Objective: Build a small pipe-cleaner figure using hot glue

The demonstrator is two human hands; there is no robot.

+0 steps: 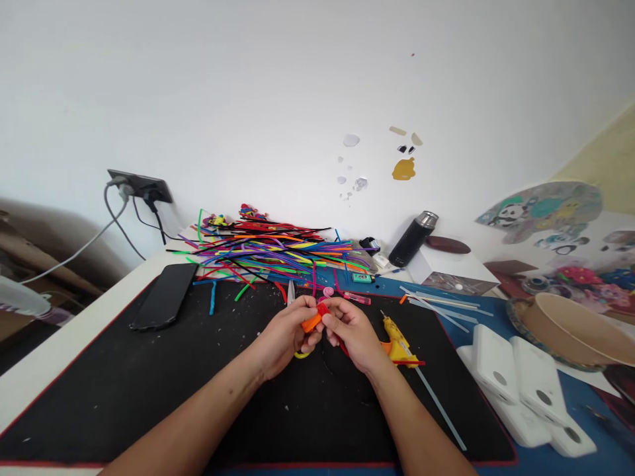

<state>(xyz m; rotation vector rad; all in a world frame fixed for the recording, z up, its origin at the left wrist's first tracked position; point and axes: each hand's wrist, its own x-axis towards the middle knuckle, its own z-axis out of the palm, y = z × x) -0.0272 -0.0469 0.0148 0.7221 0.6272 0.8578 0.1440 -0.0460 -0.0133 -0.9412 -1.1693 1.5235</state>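
Observation:
My left hand (286,332) is closed in a pinch around a small orange pipe-cleaner piece (312,323), bundled or folded flat. Against its upper end sits a red pipe-cleaner piece (323,309), pinched by the fingers of my right hand (353,332). The two pieces touch; whether they are joined I cannot tell. A red strand shows under my right palm. Behind my left hand lie scissors (291,291), partly hidden, with a yellow handle showing below the fingers. To the right of my right hand rests a yellow glue gun (395,338).
A pile of colourful pipe cleaners (268,248) spreads along the wall. On the black mat (149,396) lies a phone (166,296) at left. Clear glue sticks (441,305), a black flask (413,238), white devices (536,377) and a tan bowl (578,327) are at right.

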